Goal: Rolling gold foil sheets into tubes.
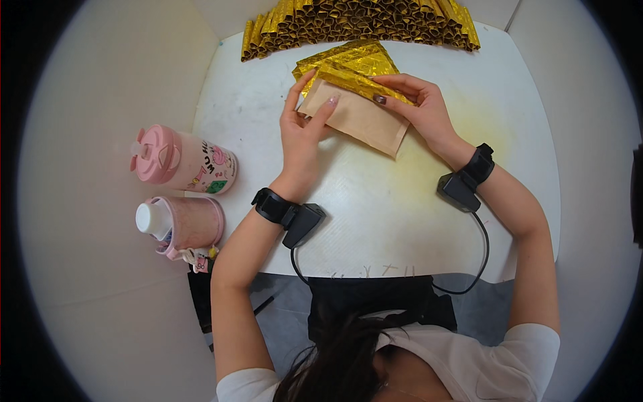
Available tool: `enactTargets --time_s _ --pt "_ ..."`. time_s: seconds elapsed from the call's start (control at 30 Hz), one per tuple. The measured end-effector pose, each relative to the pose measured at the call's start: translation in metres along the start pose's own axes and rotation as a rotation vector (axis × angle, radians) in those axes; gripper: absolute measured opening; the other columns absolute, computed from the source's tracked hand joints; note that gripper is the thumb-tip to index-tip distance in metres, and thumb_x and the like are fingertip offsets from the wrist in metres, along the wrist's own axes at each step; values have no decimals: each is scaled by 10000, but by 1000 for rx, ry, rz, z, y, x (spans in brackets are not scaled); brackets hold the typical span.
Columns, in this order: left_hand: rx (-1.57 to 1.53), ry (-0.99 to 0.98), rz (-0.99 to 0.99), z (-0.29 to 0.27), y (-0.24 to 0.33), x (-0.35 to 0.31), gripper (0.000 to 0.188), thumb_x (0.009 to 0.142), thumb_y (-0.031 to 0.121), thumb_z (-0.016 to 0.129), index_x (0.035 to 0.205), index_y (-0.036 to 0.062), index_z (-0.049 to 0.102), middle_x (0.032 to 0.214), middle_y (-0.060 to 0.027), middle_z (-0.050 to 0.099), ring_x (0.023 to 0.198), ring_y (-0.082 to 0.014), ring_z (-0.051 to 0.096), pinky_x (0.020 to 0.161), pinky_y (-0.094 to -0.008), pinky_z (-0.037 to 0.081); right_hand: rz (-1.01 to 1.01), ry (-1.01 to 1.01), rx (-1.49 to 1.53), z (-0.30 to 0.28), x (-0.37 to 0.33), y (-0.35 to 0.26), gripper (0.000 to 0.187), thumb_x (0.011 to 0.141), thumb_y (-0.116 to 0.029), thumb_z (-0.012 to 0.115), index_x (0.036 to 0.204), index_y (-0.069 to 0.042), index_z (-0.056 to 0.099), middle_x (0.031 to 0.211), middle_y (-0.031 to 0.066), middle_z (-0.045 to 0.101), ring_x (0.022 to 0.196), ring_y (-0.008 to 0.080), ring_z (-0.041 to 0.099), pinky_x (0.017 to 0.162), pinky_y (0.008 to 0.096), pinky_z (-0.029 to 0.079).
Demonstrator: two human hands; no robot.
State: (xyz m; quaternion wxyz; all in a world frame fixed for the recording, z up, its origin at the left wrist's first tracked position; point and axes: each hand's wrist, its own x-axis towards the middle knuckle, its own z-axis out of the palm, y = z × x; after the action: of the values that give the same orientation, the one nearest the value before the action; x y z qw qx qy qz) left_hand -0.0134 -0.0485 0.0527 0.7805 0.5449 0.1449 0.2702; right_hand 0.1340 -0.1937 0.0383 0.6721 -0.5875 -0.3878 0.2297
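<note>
A gold foil paper sheet [365,124] lies at an angle on the table, its plain brown side up. Along its far edge, a strip is turned over toward me and shows the shiny gold side. My left hand [301,130] grips the sheet's left end, thumb on the brown face and index finger by the end of the fold. At the other end, my right hand [423,110] pinches the gold fold between thumb and fingers. Just beyond lie more flat gold foil sheets [368,57], partly covered by the one in my hands.
Rolled gold paper tubes [362,23] are piled along the table's far edge. To the left stand a pink-lidded cup [201,161] and a pink container [197,221] with a white-capped bottle in it. Pale walls flank the white table [375,228]. Black wrist devices with cables are on both my wrists.
</note>
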Motion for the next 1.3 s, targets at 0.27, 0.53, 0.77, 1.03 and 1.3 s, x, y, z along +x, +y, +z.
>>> enactTargets --time_s 0.27,0.53,0.77,1.03,1.3 --pt "302 -37 129 -14 2 13 559 815 102 726 1313 79 473 1146 -121 622 901 -140 654 728 -221 528 -30 -97 -121 -2 -2 2 285 804 -62 674 1087 -44 683 1070 63 680 957 125 623 892 276 479" --pt "347 7 63 -16 -3 14 207 865 124 685 1040 35 621 1038 -79 656 832 -82 615 702 -203 488 17 -94 -131 -1 -1 2 283 804 -80 678 1086 -49 685 998 54 690 934 107 626 835 254 489" --pt "298 27 -12 -22 -6 16 164 874 118 672 992 24 606 925 -82 689 761 -78 626 658 -203 487 37 -5 -181 -4 -1 2 214 816 -97 673 1018 -37 706 931 52 692 847 99 621 771 245 497" --pt "309 -109 2 -19 -3 12 203 857 83 678 1040 21 615 901 -65 692 813 -81 638 712 -209 497 100 -3 -66 -4 -1 1 184 813 -88 674 981 -25 713 907 56 687 824 90 620 753 237 498" --pt "504 -240 -32 -24 -4 16 218 832 68 695 1039 10 659 947 -59 692 864 -81 636 763 -205 492 71 -71 -169 -3 -2 1 190 772 -51 678 956 -18 715 907 57 688 832 97 624 771 246 501"
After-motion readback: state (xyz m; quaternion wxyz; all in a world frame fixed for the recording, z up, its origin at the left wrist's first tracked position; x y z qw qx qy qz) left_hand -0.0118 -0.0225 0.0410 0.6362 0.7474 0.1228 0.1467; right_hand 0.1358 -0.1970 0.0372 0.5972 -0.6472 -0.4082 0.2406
